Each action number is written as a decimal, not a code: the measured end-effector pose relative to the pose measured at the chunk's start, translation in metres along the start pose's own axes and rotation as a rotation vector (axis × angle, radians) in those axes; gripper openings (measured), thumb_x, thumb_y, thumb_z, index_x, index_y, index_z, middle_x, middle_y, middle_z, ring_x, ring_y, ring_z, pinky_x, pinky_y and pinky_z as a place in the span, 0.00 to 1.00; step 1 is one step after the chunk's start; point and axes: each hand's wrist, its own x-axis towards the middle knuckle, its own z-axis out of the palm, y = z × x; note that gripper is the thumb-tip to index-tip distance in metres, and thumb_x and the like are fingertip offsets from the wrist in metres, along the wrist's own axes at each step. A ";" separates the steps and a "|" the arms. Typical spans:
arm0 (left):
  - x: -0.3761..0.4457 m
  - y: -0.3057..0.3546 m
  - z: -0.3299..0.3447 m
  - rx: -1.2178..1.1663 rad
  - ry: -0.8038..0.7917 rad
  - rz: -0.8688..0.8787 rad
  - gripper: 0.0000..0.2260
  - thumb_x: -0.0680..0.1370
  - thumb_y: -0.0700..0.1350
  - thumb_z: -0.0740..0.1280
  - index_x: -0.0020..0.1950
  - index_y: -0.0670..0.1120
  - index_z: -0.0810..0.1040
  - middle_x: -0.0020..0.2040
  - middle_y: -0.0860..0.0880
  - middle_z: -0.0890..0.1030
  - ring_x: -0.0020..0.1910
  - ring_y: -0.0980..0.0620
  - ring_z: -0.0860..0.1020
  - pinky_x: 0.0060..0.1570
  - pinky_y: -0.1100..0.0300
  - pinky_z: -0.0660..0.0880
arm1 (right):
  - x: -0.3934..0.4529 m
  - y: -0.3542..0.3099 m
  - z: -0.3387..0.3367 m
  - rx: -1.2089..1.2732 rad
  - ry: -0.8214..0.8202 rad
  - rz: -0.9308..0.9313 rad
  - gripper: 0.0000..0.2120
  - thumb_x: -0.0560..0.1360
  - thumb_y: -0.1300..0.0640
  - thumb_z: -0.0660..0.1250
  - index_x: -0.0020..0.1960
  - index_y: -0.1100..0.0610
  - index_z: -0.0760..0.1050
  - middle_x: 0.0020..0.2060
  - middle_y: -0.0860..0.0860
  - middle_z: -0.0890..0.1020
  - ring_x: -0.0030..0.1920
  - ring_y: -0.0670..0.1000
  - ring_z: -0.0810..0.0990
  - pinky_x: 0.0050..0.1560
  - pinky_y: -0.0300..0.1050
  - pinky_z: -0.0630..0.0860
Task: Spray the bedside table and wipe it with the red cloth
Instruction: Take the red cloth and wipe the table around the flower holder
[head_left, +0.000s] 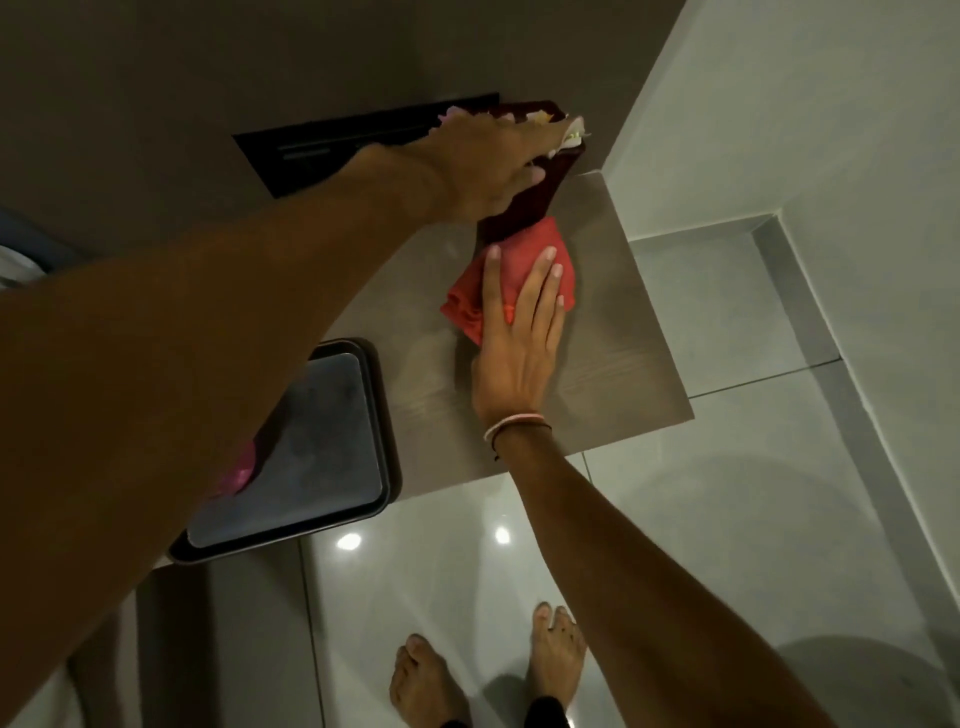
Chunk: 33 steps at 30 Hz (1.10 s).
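Note:
The red cloth (519, 260) lies bunched on the wood-grain bedside table (623, 374), toward its far side. My right hand (519, 343) presses flat on the cloth, fingers spread. My left hand (488, 166) reaches across to the back of the table and grips a dark maroon vase (524, 208) holding pale flowers (571, 135), tilted up beside the cloth. Something pink (241, 467) peeks from under my left forearm; I cannot tell what it is.
A dark tray (311, 457) sits on the table's left half, overhanging the near edge. A black panel (332, 145) is set in the wall behind. A white wall bounds the right side. My bare feet (488, 675) stand on glossy floor tiles.

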 end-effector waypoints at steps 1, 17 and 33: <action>0.002 -0.002 -0.001 -0.013 -0.006 -0.009 0.24 0.86 0.46 0.57 0.82 0.51 0.59 0.70 0.35 0.76 0.67 0.35 0.76 0.69 0.40 0.72 | -0.002 0.004 0.005 -0.051 -0.015 -0.007 0.37 0.77 0.48 0.62 0.82 0.48 0.50 0.81 0.65 0.51 0.81 0.66 0.48 0.78 0.67 0.55; -0.001 0.002 -0.004 -0.059 -0.012 -0.039 0.24 0.86 0.47 0.57 0.83 0.50 0.57 0.72 0.37 0.74 0.69 0.38 0.75 0.73 0.39 0.68 | -0.022 0.016 -0.042 0.356 0.197 0.206 0.44 0.70 0.69 0.62 0.81 0.50 0.51 0.81 0.61 0.55 0.80 0.63 0.56 0.77 0.64 0.63; -0.005 0.009 -0.004 0.030 -0.023 -0.039 0.24 0.86 0.46 0.56 0.83 0.48 0.57 0.73 0.36 0.73 0.70 0.35 0.73 0.74 0.35 0.66 | -0.083 0.057 -0.019 -0.099 -0.293 -0.069 0.30 0.81 0.61 0.60 0.81 0.55 0.55 0.80 0.63 0.56 0.80 0.67 0.54 0.78 0.65 0.58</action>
